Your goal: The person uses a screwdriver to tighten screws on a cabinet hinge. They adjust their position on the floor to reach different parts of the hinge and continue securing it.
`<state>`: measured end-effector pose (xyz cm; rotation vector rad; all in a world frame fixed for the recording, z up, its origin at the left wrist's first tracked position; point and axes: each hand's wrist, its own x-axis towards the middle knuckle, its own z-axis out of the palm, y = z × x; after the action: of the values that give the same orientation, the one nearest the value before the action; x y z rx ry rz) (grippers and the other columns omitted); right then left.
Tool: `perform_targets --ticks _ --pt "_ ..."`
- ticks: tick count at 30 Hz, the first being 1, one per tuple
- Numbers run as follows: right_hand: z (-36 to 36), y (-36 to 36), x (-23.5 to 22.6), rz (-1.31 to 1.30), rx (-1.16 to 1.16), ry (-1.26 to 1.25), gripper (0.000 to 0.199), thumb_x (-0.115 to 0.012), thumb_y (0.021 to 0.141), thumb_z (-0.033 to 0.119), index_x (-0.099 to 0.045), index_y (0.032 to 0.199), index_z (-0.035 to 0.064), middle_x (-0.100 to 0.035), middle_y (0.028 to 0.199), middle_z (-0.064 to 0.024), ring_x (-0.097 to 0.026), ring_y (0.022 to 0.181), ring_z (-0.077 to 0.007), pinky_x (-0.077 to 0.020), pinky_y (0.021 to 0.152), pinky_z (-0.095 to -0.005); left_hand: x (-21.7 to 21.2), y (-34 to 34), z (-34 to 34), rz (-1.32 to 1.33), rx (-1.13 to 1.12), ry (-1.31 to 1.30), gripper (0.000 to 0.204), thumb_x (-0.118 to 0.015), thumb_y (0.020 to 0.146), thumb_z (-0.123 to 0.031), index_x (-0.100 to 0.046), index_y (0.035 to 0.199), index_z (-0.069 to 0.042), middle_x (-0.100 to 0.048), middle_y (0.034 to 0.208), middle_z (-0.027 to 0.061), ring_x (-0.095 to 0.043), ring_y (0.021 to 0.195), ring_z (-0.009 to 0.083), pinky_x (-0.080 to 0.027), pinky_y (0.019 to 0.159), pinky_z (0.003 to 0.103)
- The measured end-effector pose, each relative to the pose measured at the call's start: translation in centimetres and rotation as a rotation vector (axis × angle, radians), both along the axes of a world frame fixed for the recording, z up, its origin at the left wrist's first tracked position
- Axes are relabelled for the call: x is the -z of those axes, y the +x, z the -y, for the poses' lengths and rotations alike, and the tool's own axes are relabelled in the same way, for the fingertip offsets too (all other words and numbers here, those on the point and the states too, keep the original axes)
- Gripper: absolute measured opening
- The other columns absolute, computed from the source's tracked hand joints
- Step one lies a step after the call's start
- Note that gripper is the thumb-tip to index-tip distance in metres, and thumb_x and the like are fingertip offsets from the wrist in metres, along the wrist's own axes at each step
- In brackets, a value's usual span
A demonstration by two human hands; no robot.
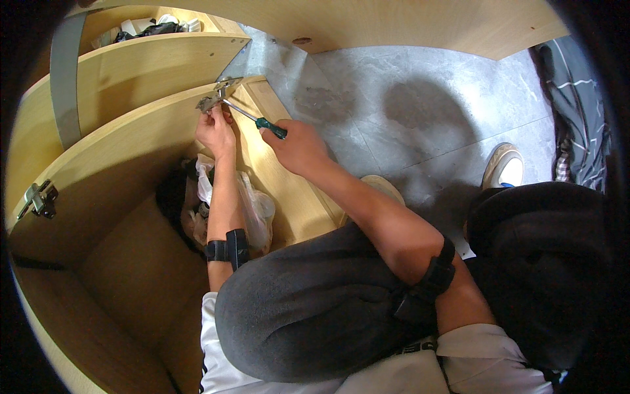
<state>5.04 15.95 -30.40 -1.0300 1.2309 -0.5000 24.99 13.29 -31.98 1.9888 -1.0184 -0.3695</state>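
Observation:
My left hand [215,131] pinches a metal hinge [216,93] at the upper corner of a light wooden cabinet panel [131,138]. My right hand [298,146] grips a screwdriver [257,120] with a green handle; its thin shaft points up and left, its tip meeting the hinge. Both forearms wear black straps. My knees in grey trousers fill the lower middle.
A second hinge [38,199] sits on the panel's left end. A crumpled plastic bag [252,210] and dark items lie inside the cabinet below my left arm. Grey stone floor [420,105] spreads to the right, with a shoe [504,165] and a black bag [545,262].

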Motion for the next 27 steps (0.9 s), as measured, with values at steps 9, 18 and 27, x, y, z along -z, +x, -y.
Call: perform_targets --ticks 9,18,27 --pt "0.5 -0.3 0.0 -0.031 -0.047 0.001 0.043 -0.057 0.085 0.045 -0.068 0.086 0.0040 -0.065 0.080 -0.0220 -0.062 0.079 -0.0404 -0.0490 0.071 -0.0478 -0.1 0.1 0.0 -0.004 -0.012 0.026 0.020 -0.062 0.089 -0.016 -0.060 0.075 -0.001 -0.058 0.061 0.0022 -0.054 0.053 0.0088 -0.043 0.049 0.023" --pt "2.4 0.0 0.4 -0.133 -0.282 -0.161 0.045 -0.051 0.088 0.046 -0.065 0.088 0.0027 -0.065 0.086 -0.0218 -0.062 0.083 -0.0395 -0.0478 0.075 -0.0481 -0.3 -0.2 0.0 -0.047 -0.020 0.022 0.019 -0.061 0.090 -0.014 -0.061 0.077 0.000 -0.059 0.062 0.0024 -0.053 0.053 0.0085 -0.043 0.050 0.022" --pt "4.7 4.4 1.6 0.112 -0.256 -0.254 0.040 -0.043 0.092 0.035 -0.064 0.087 0.0008 -0.064 0.091 -0.0240 -0.061 0.088 -0.0403 -0.0461 0.080 -0.0477 -0.3 0.2 0.0 0.059 -0.039 0.085 0.016 -0.061 0.087 -0.010 -0.061 0.075 0.000 -0.061 0.062 0.0040 -0.054 0.055 0.0096 -0.044 0.051 0.024"
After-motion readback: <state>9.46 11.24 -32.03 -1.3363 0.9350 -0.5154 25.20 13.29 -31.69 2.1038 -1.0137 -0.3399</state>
